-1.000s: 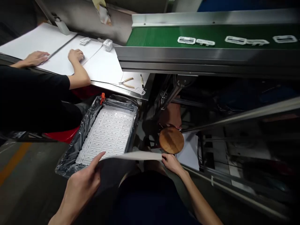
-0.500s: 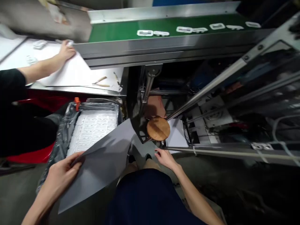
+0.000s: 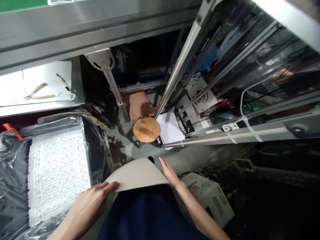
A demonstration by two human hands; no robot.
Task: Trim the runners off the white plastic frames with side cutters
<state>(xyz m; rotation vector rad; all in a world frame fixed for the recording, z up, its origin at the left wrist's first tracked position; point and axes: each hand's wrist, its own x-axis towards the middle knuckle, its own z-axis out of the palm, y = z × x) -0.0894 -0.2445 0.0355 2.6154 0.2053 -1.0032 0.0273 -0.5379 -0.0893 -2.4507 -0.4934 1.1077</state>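
My left hand (image 3: 96, 196) grips a thin pale sheet of paper (image 3: 140, 175) by its left corner, thumb and fingers pressed together. The sheet bows upward in front of my dark blue clothing. My right hand (image 3: 171, 173) is at the sheet's right edge, fingers stretched out and seemingly touching it; its thumb is hidden. To the left of my left hand, rows of small white flat parts (image 3: 60, 166) lie in a container lined with clear plastic (image 3: 97, 150).
A round wooden stool (image 3: 146, 130) stands ahead, beside a stack of white sheets (image 3: 171, 128) and brown cardboard (image 3: 138, 105). Metal frame bars (image 3: 180, 63) cross the right side. Pliers (image 3: 40, 91) lie on the left table. A white box (image 3: 210, 196) sits at lower right.
The view has swung right and closer to the stool. My left hand has brought the sheet in front of my body, and my right hand has come to its other edge.
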